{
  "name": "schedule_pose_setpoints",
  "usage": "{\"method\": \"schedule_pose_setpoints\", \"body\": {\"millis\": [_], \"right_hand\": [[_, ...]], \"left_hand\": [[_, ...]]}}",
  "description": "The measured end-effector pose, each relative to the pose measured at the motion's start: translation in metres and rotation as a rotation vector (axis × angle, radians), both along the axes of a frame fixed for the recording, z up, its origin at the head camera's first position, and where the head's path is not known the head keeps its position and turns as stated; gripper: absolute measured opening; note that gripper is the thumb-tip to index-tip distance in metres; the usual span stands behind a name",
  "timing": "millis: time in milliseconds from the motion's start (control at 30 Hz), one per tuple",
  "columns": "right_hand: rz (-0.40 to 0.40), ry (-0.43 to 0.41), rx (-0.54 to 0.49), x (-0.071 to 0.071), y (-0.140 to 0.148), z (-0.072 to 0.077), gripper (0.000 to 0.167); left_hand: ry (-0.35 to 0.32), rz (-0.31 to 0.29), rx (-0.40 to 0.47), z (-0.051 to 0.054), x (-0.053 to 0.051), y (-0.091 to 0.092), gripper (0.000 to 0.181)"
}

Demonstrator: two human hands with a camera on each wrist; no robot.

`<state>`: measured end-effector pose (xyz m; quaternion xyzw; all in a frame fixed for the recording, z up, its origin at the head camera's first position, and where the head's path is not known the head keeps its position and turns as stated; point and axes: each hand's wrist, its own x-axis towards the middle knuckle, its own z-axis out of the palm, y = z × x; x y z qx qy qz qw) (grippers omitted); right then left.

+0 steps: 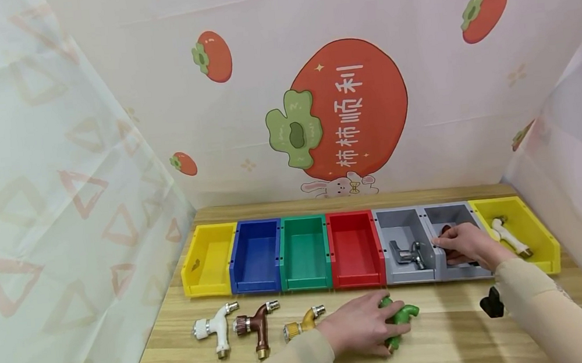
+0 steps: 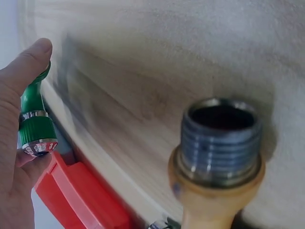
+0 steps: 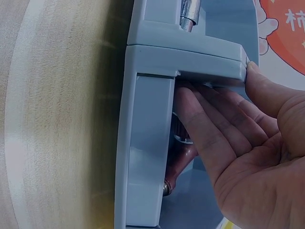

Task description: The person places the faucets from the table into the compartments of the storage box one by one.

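Observation:
My left hand (image 1: pixel 364 325) grips a green faucet (image 1: pixel 404 314) on the table. In the left wrist view, its thumb and fingers lie around the green faucet (image 2: pixel 32 102). A yellow faucet (image 1: pixel 308 320) lies beside the left wrist, its threaded end (image 2: pixel 221 143) close to that camera. My right hand (image 1: pixel 468 244) reaches into the right-hand grey bin (image 3: pixel 147 152). Its fingers extend along the inside of the divider, and the thumb touches the divider's top edge. A dark red faucet (image 3: pixel 183 160) lies in this bin beneath the fingers, partly hidden.
Left of the yellow faucet lie a white faucet (image 1: pixel 220 328) and a brown-red faucet (image 1: pixel 260 327). Behind stands a row of coloured bins. The other grey bin (image 1: pixel 411 277) contains a metal faucet (image 1: pixel 411 254); the right yellow bin (image 1: pixel 550 250) has a white faucet (image 1: pixel 509 236).

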<state>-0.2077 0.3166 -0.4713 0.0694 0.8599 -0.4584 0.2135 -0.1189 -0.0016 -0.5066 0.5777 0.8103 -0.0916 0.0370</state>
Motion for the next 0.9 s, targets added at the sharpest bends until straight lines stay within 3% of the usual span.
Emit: {"method": "schedule_pose_setpoints", "body": {"millis": [200, 333, 567, 733, 900], "right_hand": [[0.001, -0.001, 0.001, 0.001, 0.001, 0.000, 0.041], [0.005, 0.000, -0.007, 0.001, 0.001, 0.000, 0.042], [0.010, -0.002, -0.015, 0.002, 0.002, -0.001, 0.041], [0.009, -0.003, -0.017, 0.002, 0.002, -0.001, 0.042], [0.005, -0.002, -0.014, 0.000, 0.001, -0.002, 0.044]], "left_hand": [[0.040, -0.002, 0.084, 0.007, -0.004, -0.005, 0.059], [0.043, 0.031, 0.128, 0.015, -0.009, -0.008, 0.060], [0.141, 0.081, 0.186, 0.025, -0.020, -0.016, 0.063], [0.163, 0.150, 0.187, 0.033, -0.031, -0.022, 0.069], [0.263, 0.183, 0.209, 0.038, -0.042, -0.028, 0.074]]}}
